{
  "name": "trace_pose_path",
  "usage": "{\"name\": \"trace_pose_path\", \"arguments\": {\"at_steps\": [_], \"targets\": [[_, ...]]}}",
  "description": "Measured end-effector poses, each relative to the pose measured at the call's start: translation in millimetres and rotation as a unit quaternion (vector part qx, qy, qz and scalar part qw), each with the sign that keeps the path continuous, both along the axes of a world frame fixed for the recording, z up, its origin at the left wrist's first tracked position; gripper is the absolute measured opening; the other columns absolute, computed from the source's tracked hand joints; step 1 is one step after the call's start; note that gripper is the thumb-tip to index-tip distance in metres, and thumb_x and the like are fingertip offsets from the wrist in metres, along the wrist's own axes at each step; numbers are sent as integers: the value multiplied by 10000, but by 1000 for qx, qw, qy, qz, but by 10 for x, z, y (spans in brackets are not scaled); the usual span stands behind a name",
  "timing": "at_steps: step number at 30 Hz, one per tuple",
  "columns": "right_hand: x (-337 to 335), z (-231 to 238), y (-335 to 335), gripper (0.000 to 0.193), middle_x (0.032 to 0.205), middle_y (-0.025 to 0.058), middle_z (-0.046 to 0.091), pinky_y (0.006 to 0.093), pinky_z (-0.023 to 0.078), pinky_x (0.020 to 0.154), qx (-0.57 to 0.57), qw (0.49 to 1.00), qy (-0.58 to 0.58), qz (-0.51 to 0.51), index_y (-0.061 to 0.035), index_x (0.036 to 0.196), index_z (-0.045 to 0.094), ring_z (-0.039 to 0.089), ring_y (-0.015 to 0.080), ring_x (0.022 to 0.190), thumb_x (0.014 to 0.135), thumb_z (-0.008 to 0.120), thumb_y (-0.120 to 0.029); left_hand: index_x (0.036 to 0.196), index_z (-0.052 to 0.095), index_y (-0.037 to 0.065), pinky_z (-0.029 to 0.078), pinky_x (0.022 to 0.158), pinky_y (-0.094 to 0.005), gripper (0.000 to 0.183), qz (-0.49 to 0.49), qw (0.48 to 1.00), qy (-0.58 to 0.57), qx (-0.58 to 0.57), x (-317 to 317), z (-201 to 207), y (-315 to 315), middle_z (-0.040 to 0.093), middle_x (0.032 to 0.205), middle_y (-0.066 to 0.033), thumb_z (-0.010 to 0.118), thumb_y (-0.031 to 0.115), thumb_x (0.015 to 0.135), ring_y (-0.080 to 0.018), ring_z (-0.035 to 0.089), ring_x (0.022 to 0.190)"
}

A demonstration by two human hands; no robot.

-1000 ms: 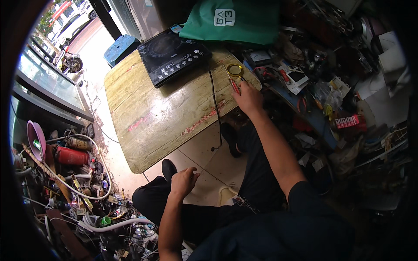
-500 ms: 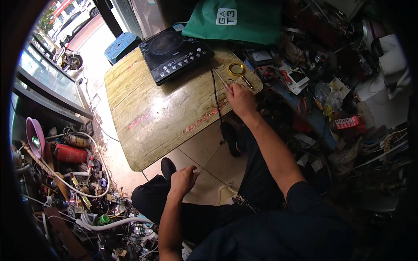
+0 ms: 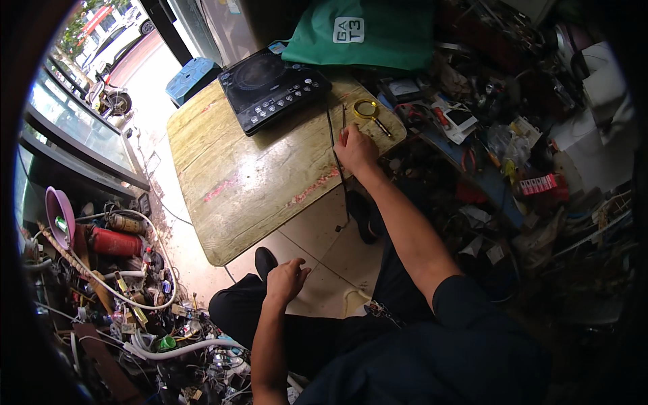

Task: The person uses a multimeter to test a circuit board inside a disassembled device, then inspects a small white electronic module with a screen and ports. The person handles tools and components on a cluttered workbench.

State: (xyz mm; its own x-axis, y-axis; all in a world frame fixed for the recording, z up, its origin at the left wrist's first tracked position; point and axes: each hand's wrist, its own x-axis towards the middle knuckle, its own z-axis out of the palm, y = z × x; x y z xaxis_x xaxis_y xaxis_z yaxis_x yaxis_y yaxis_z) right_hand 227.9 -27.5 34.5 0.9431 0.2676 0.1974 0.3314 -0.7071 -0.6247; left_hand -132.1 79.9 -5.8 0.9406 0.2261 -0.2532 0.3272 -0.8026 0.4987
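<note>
Right hand (image 3: 356, 148): resting on the right edge of the worn wooden table (image 3: 256, 189), fingers curled down over a thin black cable (image 3: 333, 142) that runs from the black induction cooker (image 3: 273, 88) across the tabletop and drops over the near edge. The fingers look closed about the cable, though the contact itself is hidden under the hand, so a firm grasp cannot be confirmed. The arm reaches forward, nearly straight, from the lower right.

Left hand (image 3: 285, 280): empty, fingers loosely curled and relaxed, held low over the person's dark-trousered knee, well apart from the table. The forearm rises from the lower edge, bent at the elbow.

A yellow-rimmed magnifying glass (image 3: 368, 109) lies on the table just beyond the right hand, not touching it. The cooker sits at the table's far edge, with a green bag (image 3: 378, 34) behind it.

Left of the person, a heap of hoses, wires and a red cylinder (image 3: 116, 243) covers the floor.
</note>
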Motion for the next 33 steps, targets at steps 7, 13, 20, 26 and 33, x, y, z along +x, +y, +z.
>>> {"name": "trace_pose_path", "arguments": {"at_steps": [7, 13, 20, 26, 33], "targets": [[-498, 150, -342, 295, 906, 161, 738, 497, 565, 745, -5, 999, 41, 11, -43, 1088, 618, 719, 393, 859, 875, 700, -231, 1119, 716, 76, 574, 783, -444, 310, -3, 1000, 11, 3, -30, 22, -3, 761, 899, -150, 722, 330, 943, -338, 737, 878], [-523, 84, -499, 265, 868, 156, 732, 503, 564, 711, 1, 1000, 15, 14, -65, 1074, 610, 718, 402, 819, 890, 691, -237, 1134, 690, 96, 571, 783, -462, 321, -9, 1000, 11, 6, -22, -18, -4, 761, 943, -146, 722, 348, 938, -349, 735, 900], [-354, 69, -593, 199, 817, 134, 729, 506, 555, 631, -79, 993, -78, 49, -75, 1061, 621, 714, 380, 735, 913, 687, -191, 1135, 684, 94, 571, 796, -466, 327, -5, 1000, 25, 6, -47, -29, 7, 761, 974, -155, 720, 353, 938, -357, 731, 929], [-366, 98, -612, 187, 772, 154, 702, 543, 549, 590, -93, 974, -192, 74, -81, 1044, 577, 696, 409, 698, 904, 629, -193, 1146, 682, 97, 572, 800, -464, 333, -9, 999, 32, 7, -41, -19, -4, 762, 980, -153, 723, 352, 936, -355, 732, 937], [-261, -49, -521, 170, 757, 167, 696, 557, 549, 608, -66, 976, -181, 104, -79, 1004, 586, 695, 414, 700, 885, 639, -187, 1150, 681, 98, 572, 797, -463, 334, -10, 999, 36, 6, -39, -53, 6, 765, 964, -152, 722, 353, 939, -352, 735, 930]]}}
